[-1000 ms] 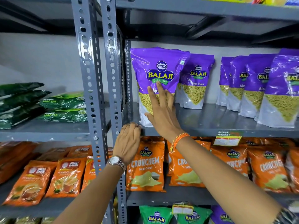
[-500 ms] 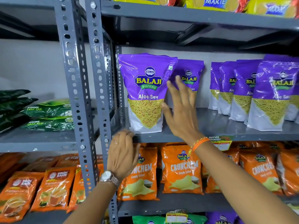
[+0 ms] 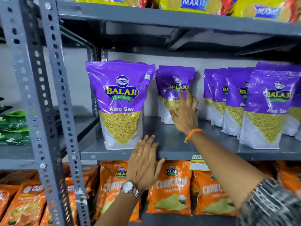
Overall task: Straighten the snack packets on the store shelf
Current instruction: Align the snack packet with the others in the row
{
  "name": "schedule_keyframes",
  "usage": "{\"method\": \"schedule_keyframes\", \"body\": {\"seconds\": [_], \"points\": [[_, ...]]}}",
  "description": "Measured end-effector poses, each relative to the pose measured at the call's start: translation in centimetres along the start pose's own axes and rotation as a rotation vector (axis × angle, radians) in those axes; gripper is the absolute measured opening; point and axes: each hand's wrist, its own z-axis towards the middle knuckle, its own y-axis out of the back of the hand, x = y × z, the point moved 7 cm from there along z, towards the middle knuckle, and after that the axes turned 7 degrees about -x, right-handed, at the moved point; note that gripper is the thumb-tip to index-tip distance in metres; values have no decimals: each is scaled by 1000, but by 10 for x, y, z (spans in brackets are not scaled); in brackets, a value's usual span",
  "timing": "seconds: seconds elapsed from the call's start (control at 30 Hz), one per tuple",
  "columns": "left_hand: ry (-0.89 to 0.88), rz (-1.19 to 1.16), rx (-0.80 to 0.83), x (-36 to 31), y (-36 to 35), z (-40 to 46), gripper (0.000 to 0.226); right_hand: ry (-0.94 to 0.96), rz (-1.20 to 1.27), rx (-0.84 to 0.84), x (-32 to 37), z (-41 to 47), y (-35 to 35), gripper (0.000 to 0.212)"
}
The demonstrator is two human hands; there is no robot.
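Right hand [image 3: 184, 115] spread open, fingertips seemingly touching the far purple Aloo Sev packet [image 3: 175, 88] mid-shelf, arm stretched forward. Left hand [image 3: 144, 162] flat, released, resting on the near shelf edge [image 3: 219, 154].

The grey metal shelf [image 3: 179, 141] carries upright purple Balaji Aloo Sev packets [image 3: 121, 101]: one front left, others behind and right.
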Motion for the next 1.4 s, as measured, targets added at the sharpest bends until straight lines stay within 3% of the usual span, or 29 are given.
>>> {"method": "schedule_keyframes", "body": {"seconds": [0.27, 0.5, 0.97, 1.4], "points": [[-74, 205, -160, 2, -15, -5, 52, -68, 0, 117, -17, 36, -77, 100], [-125, 223, -208, 3, -21, -6, 57, -42, 56, 150, -22, 42, -104, 104], [-145, 270, -243, 4, -27, -6, 59, -20, 3, 125, -24, 39, -104, 108], [-84, 217, -164, 3, -24, -9, 54, -7, -63, 134, -21, 4, -44, 108]]}}
